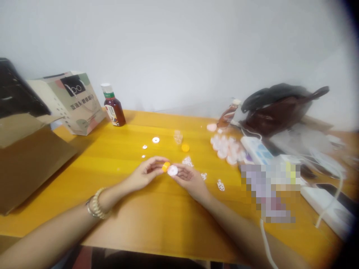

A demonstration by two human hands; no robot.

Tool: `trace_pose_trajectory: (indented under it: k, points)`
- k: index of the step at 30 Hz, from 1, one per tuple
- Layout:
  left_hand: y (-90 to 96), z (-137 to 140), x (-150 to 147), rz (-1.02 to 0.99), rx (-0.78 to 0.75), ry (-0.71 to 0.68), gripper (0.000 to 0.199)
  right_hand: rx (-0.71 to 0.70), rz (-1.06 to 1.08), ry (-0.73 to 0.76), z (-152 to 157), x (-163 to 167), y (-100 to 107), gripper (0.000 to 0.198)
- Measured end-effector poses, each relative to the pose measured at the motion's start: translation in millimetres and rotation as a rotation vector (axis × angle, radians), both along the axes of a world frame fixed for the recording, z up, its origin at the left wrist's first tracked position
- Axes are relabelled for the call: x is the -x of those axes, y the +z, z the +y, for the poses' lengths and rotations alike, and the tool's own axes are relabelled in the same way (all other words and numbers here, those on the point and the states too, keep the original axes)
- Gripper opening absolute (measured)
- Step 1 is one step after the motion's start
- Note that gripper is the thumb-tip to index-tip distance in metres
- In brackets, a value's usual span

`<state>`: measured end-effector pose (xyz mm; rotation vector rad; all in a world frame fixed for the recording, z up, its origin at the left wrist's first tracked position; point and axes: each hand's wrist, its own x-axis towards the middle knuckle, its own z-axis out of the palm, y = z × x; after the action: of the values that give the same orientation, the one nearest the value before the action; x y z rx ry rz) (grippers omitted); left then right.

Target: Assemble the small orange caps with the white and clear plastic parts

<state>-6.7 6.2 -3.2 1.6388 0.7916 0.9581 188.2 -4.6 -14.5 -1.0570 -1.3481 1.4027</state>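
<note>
Over the middle of the table, my left hand (pixel 146 172) pinches a small orange round piece (pixel 165 167) between thumb and fingers. Right beside it, my right hand (pixel 193 180) grips a white disc (pixel 172 170) that has a small mark at its centre. The two pieces are side by side, and I cannot tell whether they touch. Just beyond the hands lie a yellow disc (pixel 185 148), a clear plastic piece (pixel 177 136) and a white ring (pixel 156 140). White openwork pieces (pixel 221 185) rest to the right of my right hand.
A cardboard box (pixel 33 168) and a printed paper bag (pixel 75 104) stand at the left, near a dark red bottle (pixel 113 106). To the right are a cluster of pale round pieces (pixel 226 147), a second bottle (pixel 228 114), a dark bag (pixel 276 108), and a white power strip (pixel 259 151) with cables.
</note>
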Motion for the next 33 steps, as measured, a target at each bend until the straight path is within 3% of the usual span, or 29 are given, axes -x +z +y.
trace_pose_trajectory:
  k: [7, 14, 20, 28, 33]
  points:
    - [2.1, -7, -2, 0.338, -0.468, 0.043, 0.034, -0.017, -0.006, 0.052, 0, -1, -4, 0.036]
    - [6.1, -10, -1, 0.457, -0.605, 0.002, 0.037, -0.025, 0.006, 0.083, -1, 1, -6, 0.036]
    - [7.5, -8, 0, 0.453, -0.544, -0.019, 0.036, -0.009, 0.009, 0.096, -3, 1, -3, 0.035]
    - [1.8, -3, 1, 0.202, -0.135, -0.001, 0.03, 0.055, 0.031, 0.068, -5, 2, 8, 0.032]
    - [0.3, -2, 1, 0.156, -0.046, -0.028, 0.031, 0.075, 0.038, 0.049, -4, 2, 7, 0.033]
